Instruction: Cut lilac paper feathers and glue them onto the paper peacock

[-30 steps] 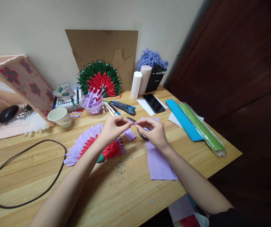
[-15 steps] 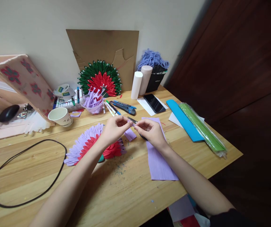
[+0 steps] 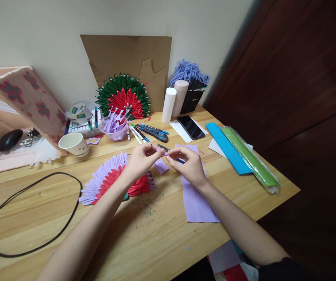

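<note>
My left hand (image 3: 141, 160) and my right hand (image 3: 189, 165) meet over the middle of the wooden table (image 3: 156, 234), both pinching a small purple paper piece (image 3: 165, 153) between their fingertips. A pair of scissors (image 3: 170, 151) lies just behind the fingers. Below them on the table rests a small purple scrap (image 3: 161, 166). A purple paper sheet (image 3: 195, 199) lies under my right wrist. A flat purple and red paper flower (image 3: 109, 180) sits under my left forearm.
At the back stand a cardboard sheet (image 3: 127, 58), a green and red paper fan (image 3: 123, 96), a bowl of purple strips (image 3: 114, 127), markers, a paper cup (image 3: 74, 144), two rolls (image 3: 173, 100) and a phone (image 3: 191, 127). Blue and green paper rolls (image 3: 244, 152) lie right; a black cable (image 3: 39, 210) loops left.
Almost nothing has moved. My right hand's fingers shifted slightly on the small purple piece while my left hand kept its pinch.
</note>
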